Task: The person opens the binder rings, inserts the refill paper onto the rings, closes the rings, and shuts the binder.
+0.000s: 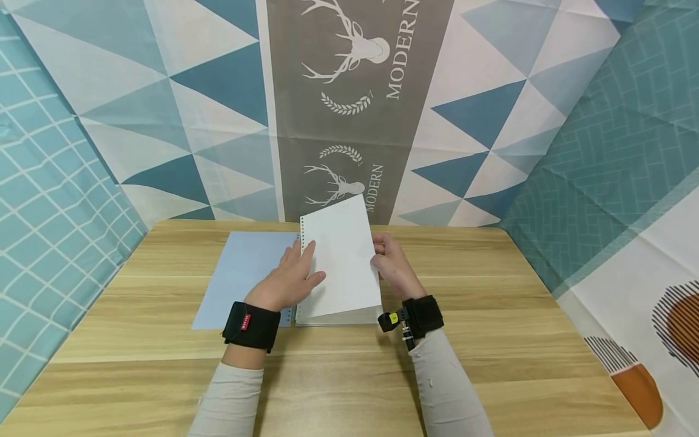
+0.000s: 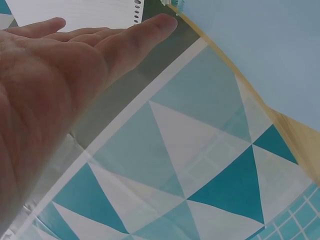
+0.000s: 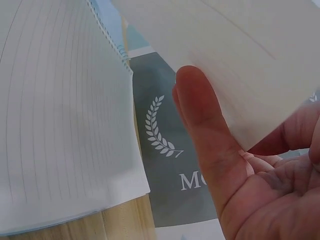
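— Head view first: where the notebook (image 1: 340, 267)?
— Lying on the wooden table (image 1: 491, 340), between both hands, light blue cover (image 1: 240, 273) folded out flat beyond the left fingers. One white page (image 1: 344, 243) lifted, standing tilted over the stack.
— Left hand (image 1: 289, 280)?
— Fingers straight and relaxed, resting against the raised page near the punched edge; gripping nothing.
— Right hand (image 1: 392, 264)?
— At the page's far edge, fingers curled about it, holding it up.
— Left wrist view?
— Left hand (image 2: 55, 100) flat, fingers (image 2: 150, 30) stretched out together. Just past the fingertips, a lined page (image 2: 85, 12) with punched holes; to the side of the fingers, the blue cover (image 2: 260, 55) over the table edge, patterned backdrop (image 2: 190, 165) below.
— Right wrist view?
— Right hand (image 3: 260, 190): thumb (image 3: 200, 120) pressed on the lifted page (image 3: 235, 55), the other fingers curled behind it, pinching the sheet. Beside the thumb, the lined stack (image 3: 60, 125) lying on the table.
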`<control>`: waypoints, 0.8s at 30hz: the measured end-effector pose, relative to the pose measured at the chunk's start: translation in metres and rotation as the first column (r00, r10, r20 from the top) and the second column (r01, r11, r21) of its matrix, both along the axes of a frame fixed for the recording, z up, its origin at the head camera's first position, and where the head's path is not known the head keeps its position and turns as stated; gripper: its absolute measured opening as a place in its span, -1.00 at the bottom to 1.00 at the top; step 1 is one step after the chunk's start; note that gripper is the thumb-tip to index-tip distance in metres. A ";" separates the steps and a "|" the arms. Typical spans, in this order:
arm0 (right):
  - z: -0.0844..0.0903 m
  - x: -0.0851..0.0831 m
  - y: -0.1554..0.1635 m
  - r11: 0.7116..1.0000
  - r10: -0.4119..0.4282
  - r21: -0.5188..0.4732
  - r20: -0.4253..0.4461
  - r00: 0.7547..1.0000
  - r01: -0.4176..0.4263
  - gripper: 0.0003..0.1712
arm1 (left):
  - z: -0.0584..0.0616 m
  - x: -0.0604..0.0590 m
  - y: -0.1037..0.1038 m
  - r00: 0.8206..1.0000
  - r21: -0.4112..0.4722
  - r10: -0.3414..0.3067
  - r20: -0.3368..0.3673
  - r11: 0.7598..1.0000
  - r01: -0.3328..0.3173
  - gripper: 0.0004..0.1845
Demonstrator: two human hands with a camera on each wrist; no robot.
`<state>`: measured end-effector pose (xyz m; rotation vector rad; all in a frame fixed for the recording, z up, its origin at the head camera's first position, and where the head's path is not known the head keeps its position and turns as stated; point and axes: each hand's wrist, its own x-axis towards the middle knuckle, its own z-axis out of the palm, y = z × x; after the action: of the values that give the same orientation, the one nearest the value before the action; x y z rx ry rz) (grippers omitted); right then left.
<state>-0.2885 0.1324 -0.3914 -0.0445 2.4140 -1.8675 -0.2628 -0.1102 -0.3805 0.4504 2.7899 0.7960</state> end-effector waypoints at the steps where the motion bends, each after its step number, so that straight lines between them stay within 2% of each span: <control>1: 0.000 0.000 0.000 1.000 -0.001 0.000 0.000 1.000 0.001 -0.44 | 0.000 0.000 0.000 1.000 -0.001 0.000 -0.001 1.000 0.000 -0.20; 13: -0.002 -0.002 0.001 1.000 0.003 -0.011 -0.001 1.000 -0.003 -0.45 | 0.000 0.001 -0.001 1.000 0.000 -0.016 0.000 1.000 0.016 -0.22; 24: -0.001 -0.001 0.001 1.000 0.015 0.001 -0.015 1.000 -0.015 -0.45 | 0.001 0.001 -0.002 1.000 -0.013 -0.001 0.001 1.000 0.001 -0.20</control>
<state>-0.2891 0.1338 -0.3927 -0.0768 2.4175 -1.8668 -0.2616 -0.1120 -0.3797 0.4493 2.7918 0.7765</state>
